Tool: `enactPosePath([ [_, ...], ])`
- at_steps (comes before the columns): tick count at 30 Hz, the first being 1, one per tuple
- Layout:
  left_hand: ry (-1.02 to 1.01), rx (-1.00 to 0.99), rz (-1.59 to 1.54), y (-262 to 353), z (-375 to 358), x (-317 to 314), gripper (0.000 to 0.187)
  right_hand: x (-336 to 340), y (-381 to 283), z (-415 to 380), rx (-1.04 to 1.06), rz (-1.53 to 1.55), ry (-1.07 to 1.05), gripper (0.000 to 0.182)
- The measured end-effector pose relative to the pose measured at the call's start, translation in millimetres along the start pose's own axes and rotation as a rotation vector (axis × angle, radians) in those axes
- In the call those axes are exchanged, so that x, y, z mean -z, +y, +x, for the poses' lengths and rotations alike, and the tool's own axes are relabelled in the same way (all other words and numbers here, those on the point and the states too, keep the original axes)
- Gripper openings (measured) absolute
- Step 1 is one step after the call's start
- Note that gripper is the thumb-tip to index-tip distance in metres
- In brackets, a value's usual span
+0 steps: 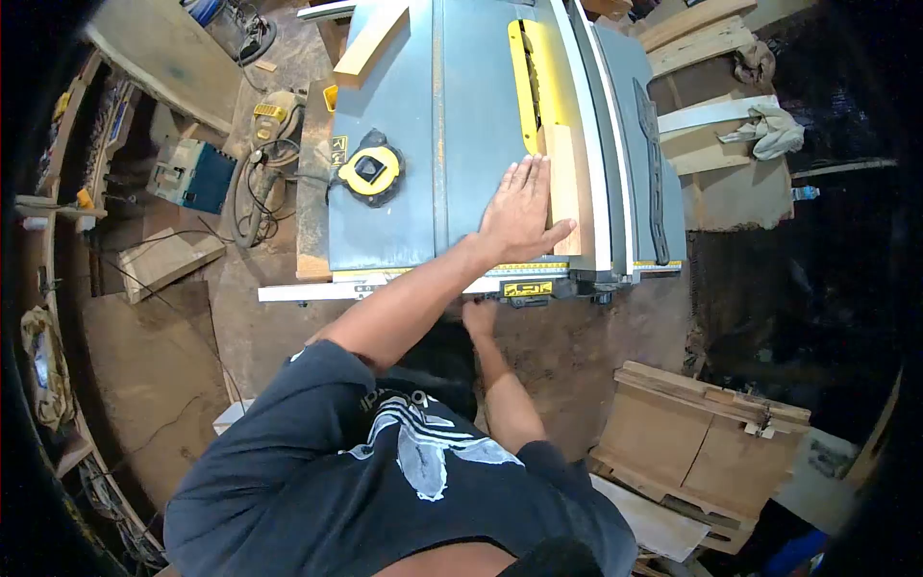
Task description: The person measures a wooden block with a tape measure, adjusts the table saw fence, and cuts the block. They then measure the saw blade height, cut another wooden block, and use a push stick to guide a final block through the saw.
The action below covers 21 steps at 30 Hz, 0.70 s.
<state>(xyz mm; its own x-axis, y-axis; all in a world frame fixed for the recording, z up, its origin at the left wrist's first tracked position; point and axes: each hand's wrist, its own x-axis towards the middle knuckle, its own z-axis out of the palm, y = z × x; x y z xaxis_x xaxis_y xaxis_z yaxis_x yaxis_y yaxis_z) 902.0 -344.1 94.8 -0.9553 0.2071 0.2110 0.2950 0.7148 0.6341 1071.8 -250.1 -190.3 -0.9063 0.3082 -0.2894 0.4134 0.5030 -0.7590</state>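
Note:
A table saw (385, 231) with a blue-grey top fills the upper middle. My left hand (519, 207) lies palm down near its front edge, fingers stretched forward and thumb out over a narrow wooden strip (565, 207). The strip rests along the silver fence (588, 144), its far end beside the yellow insert (527, 87). My right hand (478, 313) is below the front rail, its fingers hidden. On the saw top, left of my left hand, sits a yellow and black tape measure (371, 170).
A wooden block (373, 43) lies on the saw's far left. Corded power tools (269, 120) and a teal case (197, 175) are further left. Boards (707, 43) and a cloth (769, 132) lie at the right. A wooden panel (702, 442) stands at the lower right.

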Motion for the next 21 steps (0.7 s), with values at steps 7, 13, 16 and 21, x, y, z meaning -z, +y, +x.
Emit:
enactPosePath([
  [7,0.028,0.070,0.020,2,-3,-6,0.100,56,25,23,0.016,-0.281,-0.124,0.009],
  [13,0.052,0.038,-0.046,-3,-5,-3,0.102,180,-73,-19,-0.221,0.366,-0.241,0.023],
  [16,0.072,0.028,-0.077,-4,-7,-6,0.101,217,-84,-15,-0.279,0.451,-0.143,0.030],
  [21,0.054,0.020,-0.010,-2,-7,0,0.098,191,-54,35,-0.657,0.520,-0.478,0.041],
])
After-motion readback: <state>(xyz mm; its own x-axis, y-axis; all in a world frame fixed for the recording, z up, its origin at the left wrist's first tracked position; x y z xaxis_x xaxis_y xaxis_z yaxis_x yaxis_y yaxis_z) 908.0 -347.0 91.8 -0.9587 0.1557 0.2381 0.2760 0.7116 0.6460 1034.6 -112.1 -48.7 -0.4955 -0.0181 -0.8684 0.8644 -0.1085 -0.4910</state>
